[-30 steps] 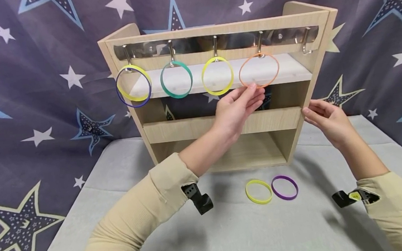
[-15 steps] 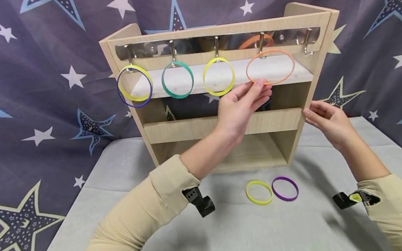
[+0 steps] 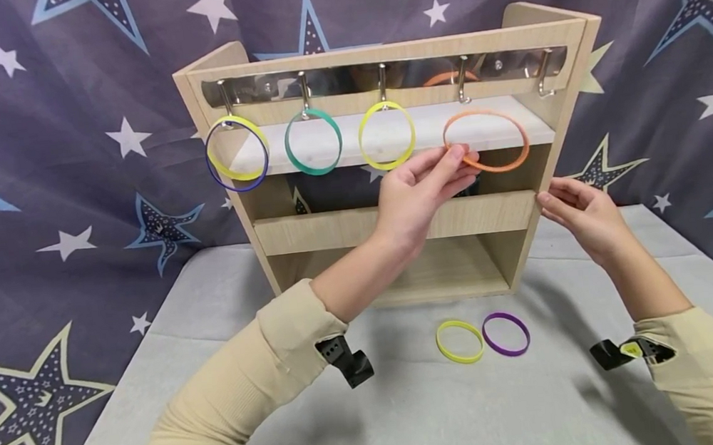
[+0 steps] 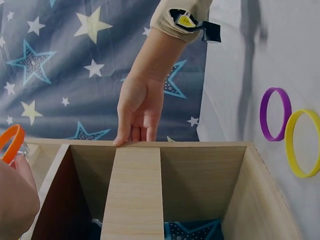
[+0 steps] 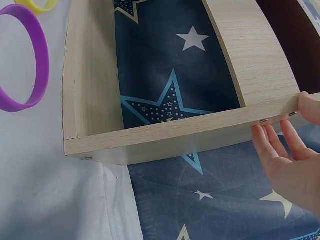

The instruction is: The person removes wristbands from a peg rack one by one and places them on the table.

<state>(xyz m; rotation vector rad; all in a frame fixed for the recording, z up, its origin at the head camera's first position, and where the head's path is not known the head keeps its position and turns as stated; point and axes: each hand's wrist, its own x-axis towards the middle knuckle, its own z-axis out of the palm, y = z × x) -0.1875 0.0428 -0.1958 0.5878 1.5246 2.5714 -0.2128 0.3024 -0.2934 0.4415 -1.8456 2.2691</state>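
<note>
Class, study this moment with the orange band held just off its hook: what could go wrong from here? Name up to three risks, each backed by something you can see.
1. The left hand only pinches the orange band by its rim, so it might slip and drop.
2. The band hangs below its hook and close to the wooden rack, so it might catch on the shelf edge.
3. The right hand only touches the rack's side with its fingertips, so a tug could shift it.

The left hand (image 3: 420,188) is raised at the middle of the head view, thumb and fingers (image 3: 457,157) pinched together, its forearm running down to the lower left in a beige sleeve. The right hand (image 3: 581,211) sits at centre right, fingers (image 5: 272,142) straight and extended leftward, forearm angling down to the lower right corner.
</note>
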